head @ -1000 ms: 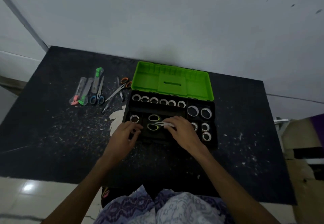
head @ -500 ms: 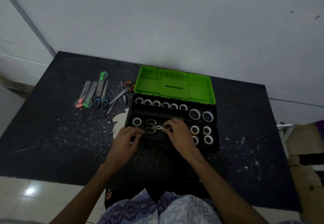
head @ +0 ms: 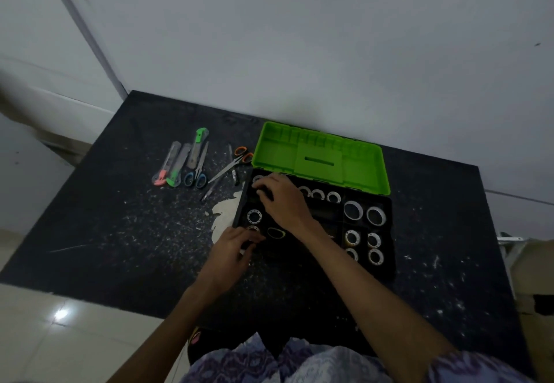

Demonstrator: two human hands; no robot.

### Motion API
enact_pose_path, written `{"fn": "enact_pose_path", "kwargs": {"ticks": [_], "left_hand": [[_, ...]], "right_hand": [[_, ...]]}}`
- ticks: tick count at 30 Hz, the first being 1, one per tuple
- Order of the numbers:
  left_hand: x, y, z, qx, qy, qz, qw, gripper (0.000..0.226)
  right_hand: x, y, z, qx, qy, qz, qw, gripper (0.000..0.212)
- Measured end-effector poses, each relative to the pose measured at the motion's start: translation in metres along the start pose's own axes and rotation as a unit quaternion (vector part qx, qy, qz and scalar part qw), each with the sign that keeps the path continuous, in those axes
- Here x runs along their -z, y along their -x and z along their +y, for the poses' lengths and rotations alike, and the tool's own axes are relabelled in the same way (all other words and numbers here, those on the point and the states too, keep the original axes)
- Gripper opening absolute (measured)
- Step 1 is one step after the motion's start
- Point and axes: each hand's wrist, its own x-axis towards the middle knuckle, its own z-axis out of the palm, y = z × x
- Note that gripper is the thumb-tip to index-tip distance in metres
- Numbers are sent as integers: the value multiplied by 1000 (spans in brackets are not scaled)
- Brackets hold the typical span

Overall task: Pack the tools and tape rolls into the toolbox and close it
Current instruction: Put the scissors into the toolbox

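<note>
The toolbox point(head: 386, 265) is sitting open on the dark surface point(head: 105, 232), tape rolls point(head: 353, 210) inside. The right hand point(head: 284, 199) is reaching toward its 10 o'clock corner, fingers curled over rolls; whether they are gripping one, I cannot tell. The left hand point(head: 230, 247) is resting at the 7 o'clock rim, fingers loosely bent. Scissors point(head: 196, 172) are lying at 9 o'clock.
</note>
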Motion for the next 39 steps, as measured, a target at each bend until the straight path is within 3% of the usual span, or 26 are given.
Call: {"fn": "enact_pose_path", "kwargs": {"ticks": [9, 14, 16, 20, 24, 27, 39], "left_hand": [[33, -12, -5, 36, 103, -33, 993, 34], [45, -40, -30, 104, 117, 139, 978, 30], [51, -60, -58, 154, 75, 167, 971, 24], [65, -95, -115, 216, -86, 129, 964, 34], [72, -122, -144, 215, -161, 52, 962, 52], [68, -125, -150, 214, -194, 41, 957, 56], [53, -106, -103, 288, -88, 116, 947, 50]], "right_hand": [[-65, -56, -14, 16, 56, -1, 998, 19], [-72, -53, -8, 23, 58, 18, 998, 16], [-74, -55, -7, 19, 49, 22, 998, 17], [-77, -54, -8, 11, 41, 28, 999, 18], [-80, -58, -6, 6, 37, 28, 999, 17], [-80, -58, -6, 3, 35, 24, 999, 17], [-77, -58, -6, -4, 6, 14, 1000, 18]]}}
